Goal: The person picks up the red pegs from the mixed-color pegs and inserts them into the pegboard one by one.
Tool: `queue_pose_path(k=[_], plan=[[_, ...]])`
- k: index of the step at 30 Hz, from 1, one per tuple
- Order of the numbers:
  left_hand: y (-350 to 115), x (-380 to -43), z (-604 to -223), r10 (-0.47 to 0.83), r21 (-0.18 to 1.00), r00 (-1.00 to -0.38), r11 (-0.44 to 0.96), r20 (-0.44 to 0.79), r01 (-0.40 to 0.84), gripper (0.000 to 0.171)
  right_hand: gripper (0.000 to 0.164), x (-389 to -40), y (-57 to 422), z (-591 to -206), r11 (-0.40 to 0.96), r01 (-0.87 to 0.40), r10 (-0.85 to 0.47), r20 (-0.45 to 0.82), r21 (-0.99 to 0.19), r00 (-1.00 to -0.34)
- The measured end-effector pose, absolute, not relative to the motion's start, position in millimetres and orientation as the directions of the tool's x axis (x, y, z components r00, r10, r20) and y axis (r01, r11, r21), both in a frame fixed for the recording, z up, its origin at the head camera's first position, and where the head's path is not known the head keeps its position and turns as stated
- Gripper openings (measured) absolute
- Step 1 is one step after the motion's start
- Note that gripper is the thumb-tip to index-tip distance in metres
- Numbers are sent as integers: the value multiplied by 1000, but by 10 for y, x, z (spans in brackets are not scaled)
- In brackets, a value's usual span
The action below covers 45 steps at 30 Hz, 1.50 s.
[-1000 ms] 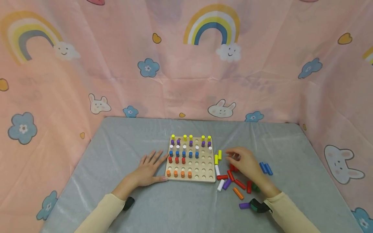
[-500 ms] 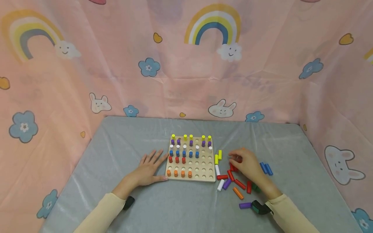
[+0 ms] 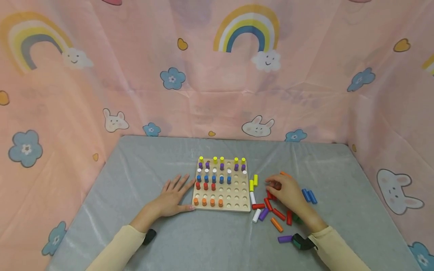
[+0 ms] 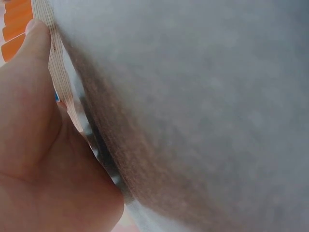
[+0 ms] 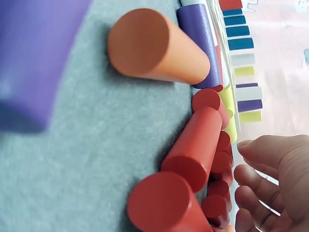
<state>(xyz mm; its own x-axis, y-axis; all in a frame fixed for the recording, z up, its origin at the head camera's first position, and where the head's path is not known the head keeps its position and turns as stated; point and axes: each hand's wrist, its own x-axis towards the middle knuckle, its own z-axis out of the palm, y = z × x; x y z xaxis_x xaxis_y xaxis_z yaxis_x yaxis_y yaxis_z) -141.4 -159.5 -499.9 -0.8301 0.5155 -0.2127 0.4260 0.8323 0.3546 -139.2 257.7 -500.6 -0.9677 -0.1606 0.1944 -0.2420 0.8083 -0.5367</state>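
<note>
- Newly visible past the knuckles of the bare right hand (image 3: 286,190) is the end of a smooth orange cylindrical peg (image 3: 285,174), unseen half a second ago; both hands sit almost where they did.
- Right thumb and fingers are bent and apart, nothing seen between their tips; whether the hand's underside touches that orange peg, I cannot tell.
- Short, smooth red cylindrical pegs (image 3: 279,214) lie on their sides below and beside this hand, several touching one another, just right of the pale wooden peg board (image 3: 233,194).
- Fingers of the bare left hand (image 3: 169,201) are spread, its thumb against the board's near left corner. Coloured rows stand upright in the holes.
- Among such loose round pieces, a pinch across one peg's middle, lifted straight up, would probably disturb the neighbours least; sideways dragging could set them rolling.
- Light pressure from the left thumb should help keep the board from sliding.
</note>
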Motion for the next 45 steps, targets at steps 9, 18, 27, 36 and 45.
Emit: queue_pose_path(k=[9, 18, 27, 36, 45], plan=[[-1589, -1412, -4996, 514, 352, -831, 834, -213, 425, 92, 22, -1379, 2554, -4990, 824, -184, -155, 100, -536, -983], [-1591, -1393, -4965, 516, 353, -832, 831, -205, 429, 91, 24, -1377, 2516, -4971, 840, -121, -138, 7, -529, -990], [-1599, -1406, -4974, 537, 392, -827, 805, -164, 445, 93, 23, -1417, 2494, -4993, 837, -162, -168, 36, -523, -985], [-1636, -1427, -5063, 534, 406, -831, 801, -157, 439, 96, 20, -1436, 2445, -5025, 840, -195, -198, 49, -505, -979], [-1645, -1446, -5148, 518, 369, -838, 822, -169, 434, 95, 20, -1430, 2432, -4995, 820, -176, -181, 45, -545, -982]])
